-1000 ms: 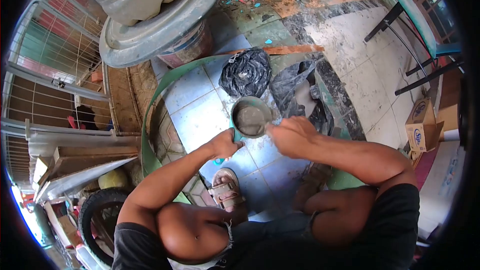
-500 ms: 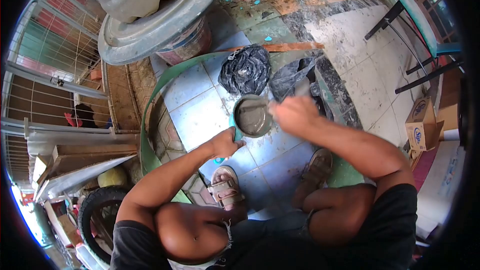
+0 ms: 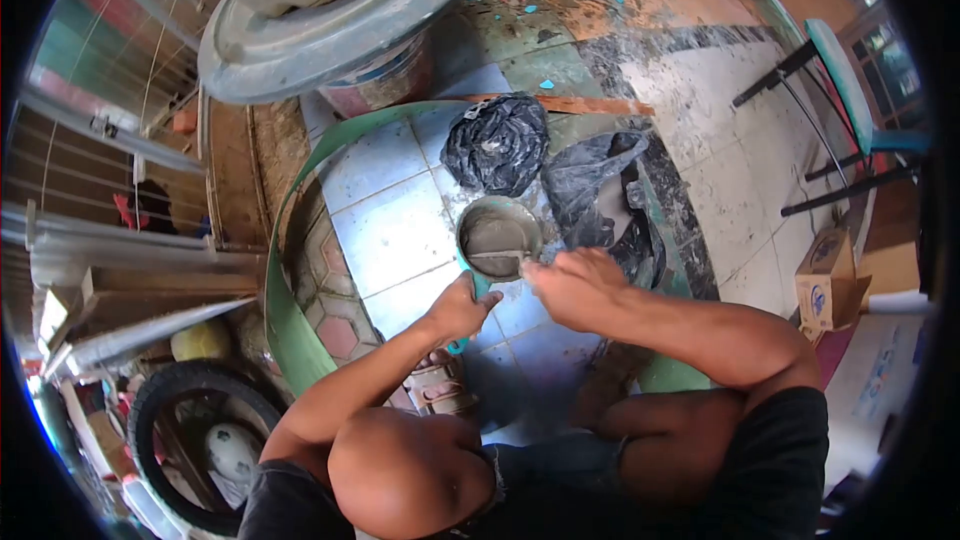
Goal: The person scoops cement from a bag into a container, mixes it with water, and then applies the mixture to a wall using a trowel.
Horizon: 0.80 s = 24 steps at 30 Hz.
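Bowl (image 3: 499,237) of wet grey paste sits on the blue tiled floor (image 3: 385,225), just ahead of both sets of fingers. Left of them curves a green band (image 3: 285,325). The left hand (image 3: 460,308) has its fingers curled tight around the bowl's teal handle at the near rim. The right hand (image 3: 570,285) is closed in a loose fist, fingers pinching a thin blade (image 3: 497,255) whose end lies in the paste. Beyond those fingers lie black bags (image 3: 497,143). The paste looks evenly blended, so mixing seems well along; none shows spread on the tiles.
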Tool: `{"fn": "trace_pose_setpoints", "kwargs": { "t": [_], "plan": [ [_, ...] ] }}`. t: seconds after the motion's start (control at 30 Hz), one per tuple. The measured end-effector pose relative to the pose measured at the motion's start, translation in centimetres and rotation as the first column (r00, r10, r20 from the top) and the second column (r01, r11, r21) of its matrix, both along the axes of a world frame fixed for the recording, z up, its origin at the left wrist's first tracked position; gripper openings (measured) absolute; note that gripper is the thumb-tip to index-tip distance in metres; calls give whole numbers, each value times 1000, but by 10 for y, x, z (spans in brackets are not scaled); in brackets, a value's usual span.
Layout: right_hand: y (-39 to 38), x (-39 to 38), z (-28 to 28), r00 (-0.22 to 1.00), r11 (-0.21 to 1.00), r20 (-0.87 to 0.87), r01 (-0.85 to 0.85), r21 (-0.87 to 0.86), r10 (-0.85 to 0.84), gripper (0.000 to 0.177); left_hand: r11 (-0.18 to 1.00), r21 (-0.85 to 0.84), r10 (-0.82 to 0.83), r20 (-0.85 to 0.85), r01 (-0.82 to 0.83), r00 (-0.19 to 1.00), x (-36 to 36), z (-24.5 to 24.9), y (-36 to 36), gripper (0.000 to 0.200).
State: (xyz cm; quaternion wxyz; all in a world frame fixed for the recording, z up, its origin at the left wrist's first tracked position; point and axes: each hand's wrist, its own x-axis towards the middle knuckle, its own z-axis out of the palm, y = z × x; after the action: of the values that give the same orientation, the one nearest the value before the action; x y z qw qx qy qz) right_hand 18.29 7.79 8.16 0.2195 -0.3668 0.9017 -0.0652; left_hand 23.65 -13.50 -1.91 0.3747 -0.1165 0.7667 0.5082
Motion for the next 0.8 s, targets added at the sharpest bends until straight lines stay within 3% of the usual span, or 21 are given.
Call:
{"fn": "trace_pose_setpoints", "kwargs": {
  "t": [0.07,0.13,0.17,0.23,0.33,0.43,0.47,0.53,0.6,0.67,0.7,0.8],
  "plan": [
    [-11,-25,47,991,987,114,46,154,-64,29,1000,3,0,-40,0,999,10,-7,-4,45],
    [-5,-33,33,996,980,-53,83,183,-74,29,997,-68,-57,-156,46,986,16,-21,2,46],
    [-6,-30,21,996,970,-38,92,226,-86,28,992,-105,-92,-214,70,973,18,-27,6,47],
    [-4,-12,-3,994,944,-29,111,309,-108,28,998,-41,-62,-132,57,989,8,-7,6,47],
    [-18,-4,34,994,982,73,63,180,-78,30,999,-31,-32,-130,29,991,11,-15,2,48],
    [-29,-24,55,992,963,6,122,239,-127,30,1000,-11,-12,-160,10,987,25,-28,-1,44],
    [-24,-23,40,993,953,-15,114,281,-115,28,1000,8,-8,-176,10,984,26,-29,0,42],
    [-9,-19,-6,994,928,-72,106,358,-86,26,934,331,158,-36,-137,987,27,-29,2,35],
    [-13,-4,7,998,969,-66,13,247,3,28,770,541,264,214,-339,940,31,-36,-2,28],
    [-38,-17,48,1000,954,7,-11,300,9,26,567,597,262,522,-567,812,41,-55,-7,22],
    [-43,-23,50,995,950,-45,-69,305,87,28,510,621,209,582,-595,786,44,-60,-8,18],
    [-50,-31,43,933,913,-195,-224,342,302,34,519,649,182,552,-556,814,47,-69,7,20]
  ]
}}
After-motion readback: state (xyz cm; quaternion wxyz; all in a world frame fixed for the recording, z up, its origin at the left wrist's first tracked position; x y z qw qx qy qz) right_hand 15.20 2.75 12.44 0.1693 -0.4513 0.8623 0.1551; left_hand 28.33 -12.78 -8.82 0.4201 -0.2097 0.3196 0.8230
